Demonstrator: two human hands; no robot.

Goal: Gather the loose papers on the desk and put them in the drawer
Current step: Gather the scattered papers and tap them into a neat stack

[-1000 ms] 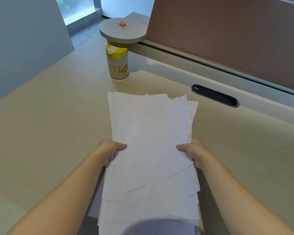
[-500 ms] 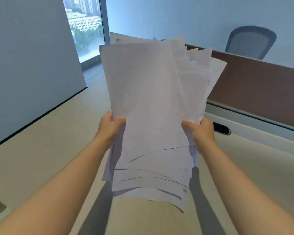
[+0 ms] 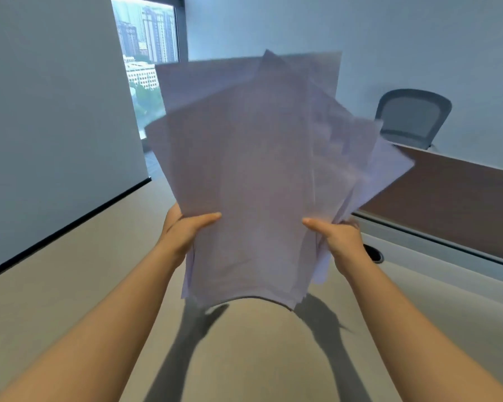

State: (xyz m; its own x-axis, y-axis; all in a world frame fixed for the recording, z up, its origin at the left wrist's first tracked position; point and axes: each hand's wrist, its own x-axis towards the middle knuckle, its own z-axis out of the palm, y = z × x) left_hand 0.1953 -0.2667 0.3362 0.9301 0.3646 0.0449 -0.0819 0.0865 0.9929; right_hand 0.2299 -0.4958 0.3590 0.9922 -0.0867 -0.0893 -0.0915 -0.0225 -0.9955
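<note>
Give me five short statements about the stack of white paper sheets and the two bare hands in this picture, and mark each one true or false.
1. The stack of white paper sheets is held upright above the beige desk top. True.
2. Only the left hand grips the stack. False: the right hand grips its other side too.
3. The sheets are squared into a neat block. False: they fan out, with corners sticking out at the top and right.
4. A grey mesh office chair stands behind the brown partition panel. True.
5. The stack lies flat on the desk. False: its lower edge hangs clear, with a shadow below.
</note>
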